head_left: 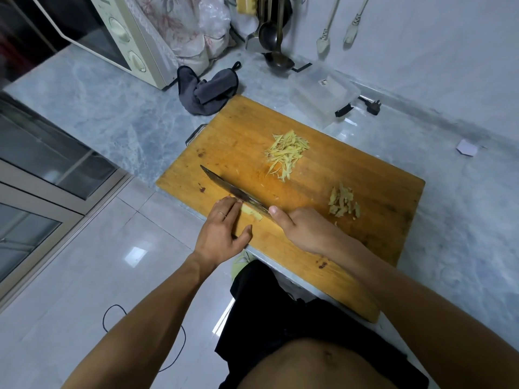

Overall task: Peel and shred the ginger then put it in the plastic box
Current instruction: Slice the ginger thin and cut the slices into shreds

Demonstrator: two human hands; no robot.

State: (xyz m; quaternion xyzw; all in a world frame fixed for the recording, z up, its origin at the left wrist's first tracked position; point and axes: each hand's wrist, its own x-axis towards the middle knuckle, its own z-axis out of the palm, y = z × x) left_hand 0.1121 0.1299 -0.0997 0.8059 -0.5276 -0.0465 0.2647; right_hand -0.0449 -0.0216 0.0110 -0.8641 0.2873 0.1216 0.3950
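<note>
A wooden cutting board point(314, 228) lies on the marble counter. My right hand point(303, 228) grips a cleaver point(236, 192), thumb along the blade, whose edge rests on a pale slab of peeled ginger point(252, 213) at the board's near left edge. My left hand point(222, 228) presses its straight fingers on top of that ginger, right beside the blade. A heap of yellow ginger shreds point(285, 153) sits mid-board. A smaller heap of brownish peel point(344, 203) lies to the right. The clear plastic box point(323, 94) stands beyond the board's far corner.
A grey cloth point(210, 91) lies at the board's far left corner, with a microwave point(123, 37) behind it. Ladles point(273, 37) hang at the back wall. A black plug point(372, 105) lies right of the box. Floor tiles drop off left of the counter.
</note>
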